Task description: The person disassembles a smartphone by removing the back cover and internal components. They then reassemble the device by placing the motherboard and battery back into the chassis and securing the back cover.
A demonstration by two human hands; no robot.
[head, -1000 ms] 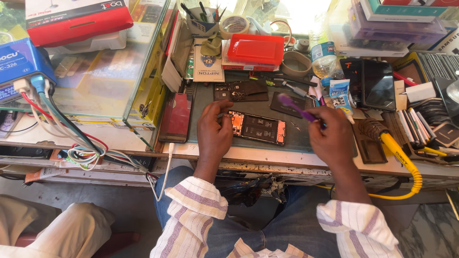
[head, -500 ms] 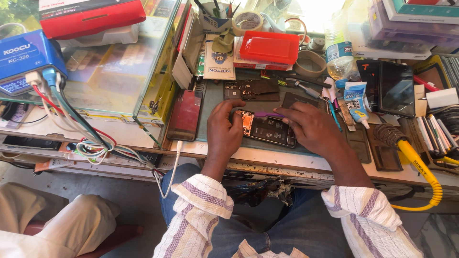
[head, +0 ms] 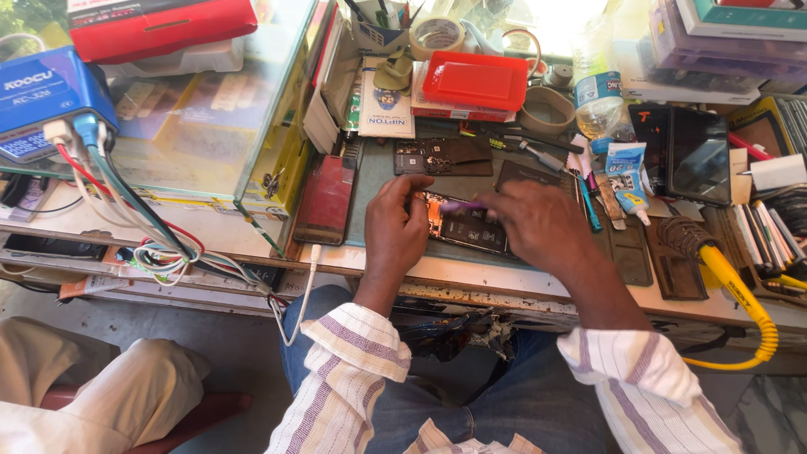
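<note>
Seen from above at a crowded repair table [head: 471, 273]: opened phone [head: 465, 225], back cover off and dark innards with an orange strip exposed, lying flat on the grey mat near the front edge. Left hand [head: 395, 227] pressed on the phone's left end, fingers curled over its edge, pinning it down rather than lifting it. Right hand [head: 538, 225] now over the phone's right half, grip closed narrowly on a thin purple tool [head: 462, 205] whose tip points left across the upper board; a second ago raised to the right with the tool angled in the air, clear of the device. Judged from that shift, moved from approach to actual contact work on the internals, with the steadying hand barely changed. Close by: a dark red phone [head: 326, 198] lying just left of the mat, a loose back panel [head: 444, 156] beyond, a red lidded box [head: 476, 81] farther back, a yellow coiled cable [head: 740, 294] at right. Seated person's knee [head: 126, 395] at lower left.
</note>
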